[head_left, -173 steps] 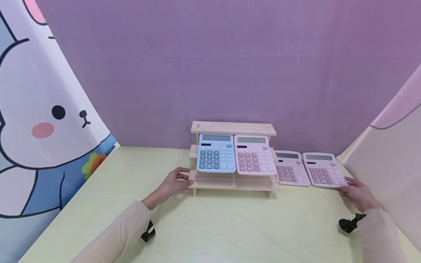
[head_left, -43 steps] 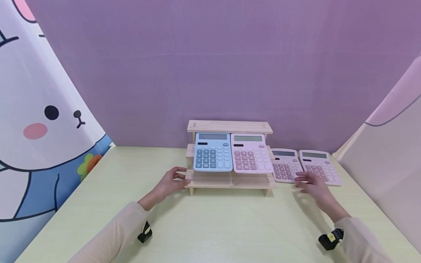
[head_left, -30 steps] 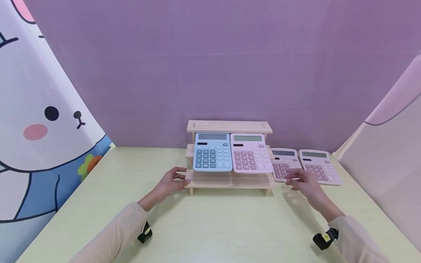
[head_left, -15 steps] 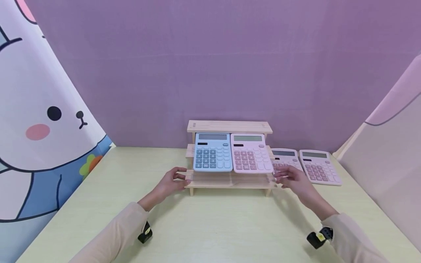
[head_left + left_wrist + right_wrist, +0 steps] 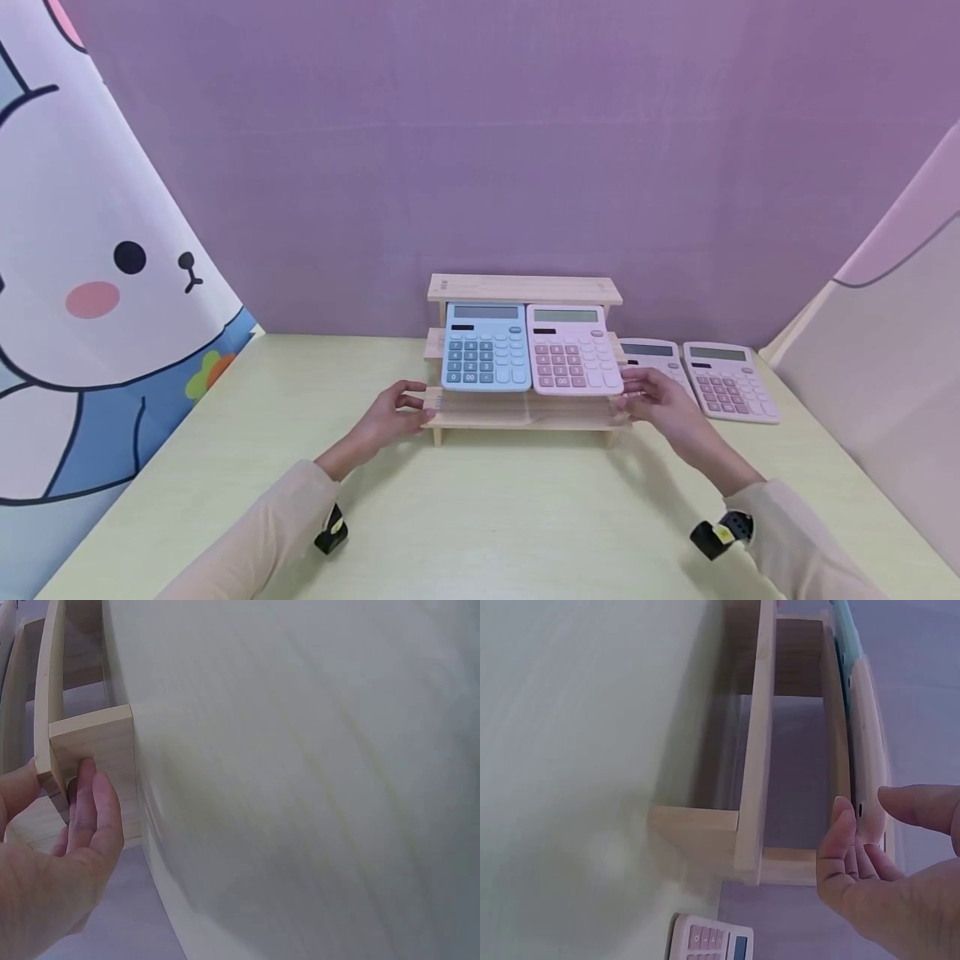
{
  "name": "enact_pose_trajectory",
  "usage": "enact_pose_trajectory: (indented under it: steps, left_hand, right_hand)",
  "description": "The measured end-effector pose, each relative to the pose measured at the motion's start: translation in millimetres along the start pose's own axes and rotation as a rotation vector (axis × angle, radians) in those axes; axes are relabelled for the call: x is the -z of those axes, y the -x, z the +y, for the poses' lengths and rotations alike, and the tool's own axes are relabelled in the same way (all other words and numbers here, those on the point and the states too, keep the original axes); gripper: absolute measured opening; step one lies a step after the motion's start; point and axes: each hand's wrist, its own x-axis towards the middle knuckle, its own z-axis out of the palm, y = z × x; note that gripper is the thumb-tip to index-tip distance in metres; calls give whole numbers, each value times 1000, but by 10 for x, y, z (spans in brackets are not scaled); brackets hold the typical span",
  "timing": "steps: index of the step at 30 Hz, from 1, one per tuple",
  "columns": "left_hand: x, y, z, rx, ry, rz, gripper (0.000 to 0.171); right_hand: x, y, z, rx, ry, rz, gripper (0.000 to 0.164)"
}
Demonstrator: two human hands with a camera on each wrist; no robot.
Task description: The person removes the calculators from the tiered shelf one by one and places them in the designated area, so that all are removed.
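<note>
In the head view, the left hand is gripping the left end of the wooden stand, while the right hand is curving beside the lower right corner of the pink calculator. Steadying the stand well is probably calling for even, gentle pressure from the left, and handling the calculator's edge well for a light right hand, so that the blue calculator is not being nudged. The pink calculator is leaning back on the stand below the top board, its right side towards the right hand and its left side running right alongside the blue one. It is showing rounded corners, a grey-green screen, a small black strip, darker pink number keys and paler keys to their right. Out on the table a half-hidden calculator and an outer calculator, both pale pink, are lying side by side. In the left wrist view, the thumb is lying against one face of the lowest board and the fingers are bending in behind it, a hold that seems well placed for steadying. In the right wrist view, thumb and fingertips are standing narrowly apart at the pink calculator's corner; whether they are pressing on it, one cannot tell. Keeping them on the rim rather than the keys is probably wisest. From here the pink calculator is showing its thin, smooth side and a small dark dot.
</note>
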Motion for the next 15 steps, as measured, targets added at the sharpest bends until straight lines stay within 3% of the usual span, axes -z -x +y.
enact_pose_trajectory:
  steps: [15]
  left_hand:
    - [-7,-21,-28,-14,25,-3,49]
  right_hand:
    - [-85,-69,-56,-48,-108,22,51]
